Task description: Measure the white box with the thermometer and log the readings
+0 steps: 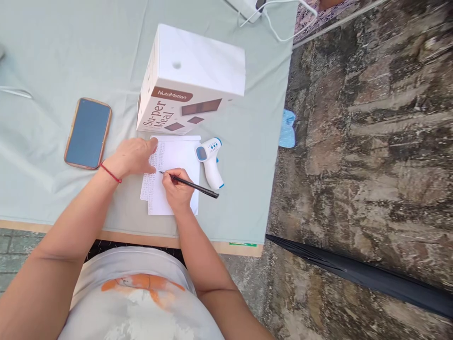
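My right hand (177, 191) grips a black pen (198, 187), its tip at the paper beside columns of small writing. Under it lies a white notepad (184, 156), written on along its left side and blank over most of the rest. My left hand (133, 156) rests on the pad's upper left edge, thumb and fingers apart. Another written sheet (144, 189) sticks out from beneath the pad on the left. Close to the pad's right edge lies a white and blue infrared thermometer (211, 163).
A white NutriMotion box (201, 61) stands just behind the pad. To the left lies a phone (88, 132) in a brown case. A white cable (279, 33) and a power strip (247, 7) are at the back. The tablecloth (247, 189) ends at the right, beside a stone wall (354, 141).
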Available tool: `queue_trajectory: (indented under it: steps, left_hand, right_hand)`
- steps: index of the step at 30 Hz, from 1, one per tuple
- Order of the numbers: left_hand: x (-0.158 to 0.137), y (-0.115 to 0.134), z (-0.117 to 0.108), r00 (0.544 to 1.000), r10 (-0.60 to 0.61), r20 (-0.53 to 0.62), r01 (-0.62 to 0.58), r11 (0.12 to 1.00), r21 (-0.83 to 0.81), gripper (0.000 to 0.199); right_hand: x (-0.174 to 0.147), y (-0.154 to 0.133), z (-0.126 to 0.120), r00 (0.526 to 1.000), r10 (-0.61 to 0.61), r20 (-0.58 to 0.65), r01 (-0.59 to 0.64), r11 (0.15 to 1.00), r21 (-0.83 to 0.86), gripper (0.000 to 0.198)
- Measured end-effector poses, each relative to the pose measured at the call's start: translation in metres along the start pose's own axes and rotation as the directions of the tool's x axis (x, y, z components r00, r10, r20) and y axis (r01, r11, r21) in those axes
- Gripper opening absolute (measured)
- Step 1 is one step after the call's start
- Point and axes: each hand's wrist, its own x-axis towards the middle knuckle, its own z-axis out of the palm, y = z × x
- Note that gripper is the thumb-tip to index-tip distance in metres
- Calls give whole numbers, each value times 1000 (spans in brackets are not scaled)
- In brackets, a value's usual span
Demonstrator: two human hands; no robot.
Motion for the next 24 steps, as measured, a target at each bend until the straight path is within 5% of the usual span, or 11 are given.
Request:
queue_trajectory:
  steps: [24]
  left_hand:
    - [-2,-1,-3,999,4,44,-7,997,72,51]
  right_hand:
    - [0,3,1,998,-53,-21,52,999,-7,13]
